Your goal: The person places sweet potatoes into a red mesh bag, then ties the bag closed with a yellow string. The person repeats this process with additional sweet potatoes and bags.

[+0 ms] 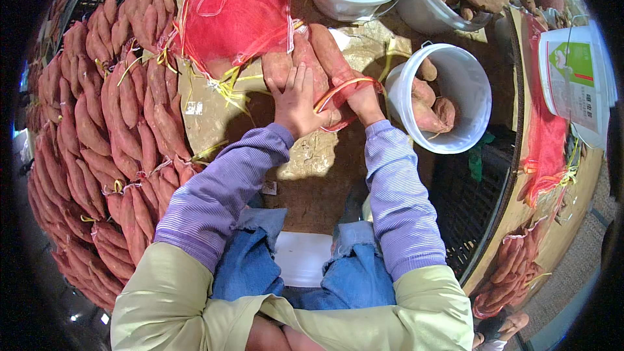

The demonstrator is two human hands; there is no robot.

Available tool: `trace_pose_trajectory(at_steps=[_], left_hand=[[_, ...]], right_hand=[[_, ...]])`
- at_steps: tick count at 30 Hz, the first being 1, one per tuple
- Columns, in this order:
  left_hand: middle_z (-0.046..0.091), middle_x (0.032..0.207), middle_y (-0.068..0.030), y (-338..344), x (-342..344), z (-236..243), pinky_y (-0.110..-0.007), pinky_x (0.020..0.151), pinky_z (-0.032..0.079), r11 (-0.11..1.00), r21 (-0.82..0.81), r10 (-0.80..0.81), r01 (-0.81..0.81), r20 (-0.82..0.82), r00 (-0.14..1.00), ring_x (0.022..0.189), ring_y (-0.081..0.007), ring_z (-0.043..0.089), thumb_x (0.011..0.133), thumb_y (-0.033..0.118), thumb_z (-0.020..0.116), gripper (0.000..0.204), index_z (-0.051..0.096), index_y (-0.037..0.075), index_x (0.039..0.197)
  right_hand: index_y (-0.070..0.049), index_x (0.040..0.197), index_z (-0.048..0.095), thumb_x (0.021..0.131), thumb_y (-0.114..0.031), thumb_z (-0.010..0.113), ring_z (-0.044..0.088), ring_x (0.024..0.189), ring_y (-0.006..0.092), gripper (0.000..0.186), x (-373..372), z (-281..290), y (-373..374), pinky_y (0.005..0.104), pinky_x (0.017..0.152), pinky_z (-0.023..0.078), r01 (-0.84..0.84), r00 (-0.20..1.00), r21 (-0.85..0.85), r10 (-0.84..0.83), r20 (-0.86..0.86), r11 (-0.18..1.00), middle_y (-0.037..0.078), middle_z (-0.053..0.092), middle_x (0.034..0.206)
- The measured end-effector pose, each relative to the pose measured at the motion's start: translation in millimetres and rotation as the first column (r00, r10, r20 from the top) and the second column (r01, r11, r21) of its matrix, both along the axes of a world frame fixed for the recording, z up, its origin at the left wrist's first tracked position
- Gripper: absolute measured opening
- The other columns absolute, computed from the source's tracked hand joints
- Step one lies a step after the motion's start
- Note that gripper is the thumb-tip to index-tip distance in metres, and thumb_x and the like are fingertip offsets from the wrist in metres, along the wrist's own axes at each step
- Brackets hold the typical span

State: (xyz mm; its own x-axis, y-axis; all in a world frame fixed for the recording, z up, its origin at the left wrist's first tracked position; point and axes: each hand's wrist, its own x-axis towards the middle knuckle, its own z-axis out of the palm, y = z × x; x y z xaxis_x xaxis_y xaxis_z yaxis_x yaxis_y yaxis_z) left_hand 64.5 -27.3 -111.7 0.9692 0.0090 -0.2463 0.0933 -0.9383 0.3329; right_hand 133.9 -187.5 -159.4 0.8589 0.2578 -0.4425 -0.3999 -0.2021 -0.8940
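Observation:
A red mesh bag (pixel 296 47) with several long sweet potatoes (pixel 313 68) in it lies in front of me on the worktop. My left hand (pixel 296 101) lies over its near left side, fingers stretched along the sweet potatoes and thumb at the bag's orange-red edge band (pixel 348 84). Inside that looped band, my right hand (pixel 364 99) is at the near end of the right-hand sweet potato (pixel 330 52); its fingertips are partly hidden. To the right, a white bucket (pixel 478 101) leans with several sweet potatoes inside.
A stack of empty red mesh bags (pixel 234 13) with yellow ties lies beyond my left hand. Filled bags (pixel 117 117) are piled at left. Two fuller buckets (pixel 344 3) stand at the back. A black crate (pixel 474 201) and another white bucket (pixel 572 84) are at right.

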Motion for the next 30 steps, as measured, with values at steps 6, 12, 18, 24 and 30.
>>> trace_pose_trajectory(at_steps=[6,12,18,24,30], left_hand=[[0.048,0.13,-0.0234,-54.4,35.8,23.7,-0.051,0.099,0.037,0.981,-0.162,-0.077,0.104,0.164,0.983,0.121,-0.0373,0.046,0.073,0.026,0.066,0.062,0.048,-0.001,0.126],[0.066,0.077,-0.0191,-69.5,61.9,-5.0,-0.046,0.065,0.053,0.938,-0.182,-0.286,0.294,0.07,0.956,0.076,-0.0364,0.067,0.08,0.013,0.056,0.015,0.059,0.001,0.088],[0.064,0.07,-0.0181,-95.9,-0.7,28.3,-0.048,0.069,0.051,0.762,-0.315,-0.555,0.565,0.131,0.821,0.07,-0.0363,0.066,0.081,0.007,0.053,0.013,0.057,-0.003,0.087],[0.066,0.082,-0.0161,-84.0,-44.5,33.2,-0.044,0.067,0.051,0.798,-0.462,-0.369,0.386,0.13,0.92,0.078,-0.0338,0.066,0.087,0.017,0.055,0.022,0.06,0.001,0.101],[0.059,0.092,-0.0175,-43.0,-69.3,44.1,-0.045,0.069,0.05,0.896,-0.444,0.067,0.028,0.199,0.978,0.087,-0.0373,0.061,0.081,0.003,0.055,0.029,0.057,0.004,0.109]], right_hand=[[0.003,0.123,0.053,0.084,-0.006,0.064,0.059,0.105,0.0176,0.041,-31.7,-14.3,-5.3,0.0314,0.092,0.047,0.129,0.969,0.392,-0.2,0.145,0.911,0.01,0.064,0.112],[-0.002,0.128,0.049,0.085,-0.017,0.066,0.056,0.108,0.0203,0.049,-42.2,-15.1,-21.7,0.0336,0.095,0.043,-0.095,0.962,-0.148,0.129,0.24,0.984,0.012,0.061,0.115],[-0.009,0.147,0.026,0.09,-0.035,0.054,0.051,0.109,0.0227,0.069,-81.4,-32.8,-2.2,0.0364,0.098,0.04,0.395,0.9,0.439,-0.437,-0.006,0.807,0.013,0.054,0.114],[-0.004,0.146,0.026,0.091,-0.039,0.053,0.039,0.134,0.0237,0.071,-78.3,25.1,-2.5,0.0335,0.106,0.036,0.223,0.97,-0.031,-0.225,-0.094,0.974,0.011,0.041,0.143],[-0.002,0.145,0.027,0.083,-0.019,0.067,0.064,0.093,0.0371,0.075,-100.9,33.9,-16.2,0.0398,0.082,0.051,0.028,0.983,-0.331,0.035,0.181,0.943,0.026,0.062,0.104]])
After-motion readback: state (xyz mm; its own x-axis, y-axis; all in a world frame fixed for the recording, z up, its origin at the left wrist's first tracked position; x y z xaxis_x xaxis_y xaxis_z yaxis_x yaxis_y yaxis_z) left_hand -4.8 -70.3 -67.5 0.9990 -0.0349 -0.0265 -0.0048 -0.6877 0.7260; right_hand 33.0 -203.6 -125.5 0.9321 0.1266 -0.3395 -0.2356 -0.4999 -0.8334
